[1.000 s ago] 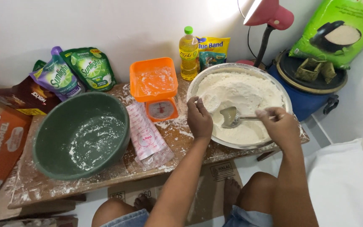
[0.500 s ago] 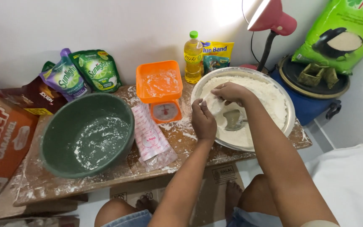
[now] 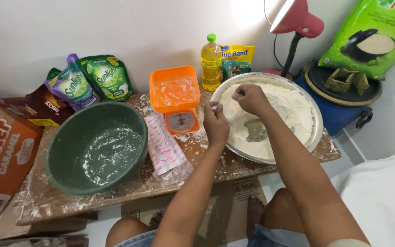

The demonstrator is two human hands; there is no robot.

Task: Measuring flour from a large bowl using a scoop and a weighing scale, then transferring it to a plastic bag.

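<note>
Over the steel bowl (image 3: pixel 314 120) of flour (image 3: pixel 293 107) on the floury surface (image 3: pixel 206 160), my right hand (image 3: pixel 251 98) pinched its fingers together; my left hand (image 3: pixel 216 124) gripped the rim, fingers curled, beside an orange scale (image 3: pixel 175 98).

Two bowls sit on the wooden table (image 3: pixel 69 201): one green bowl (image 3: pixel 97 146) dusted with flour and one metal bowl (image 3: pixel 307 137) holding flour. There is one orange kitchen scale (image 3: pixel 175 98), one bottle of yellow oil (image 3: pixel 210 64), one clear printed plastic packet (image 3: pixel 164 148), two green pouches (image 3: pixel 108 77), one purple pouch (image 3: pixel 69 87), one red lamp (image 3: pixel 296 23) and two hands, the left hand (image 3: pixel 216 126) and the right hand (image 3: pixel 251 98).
</note>
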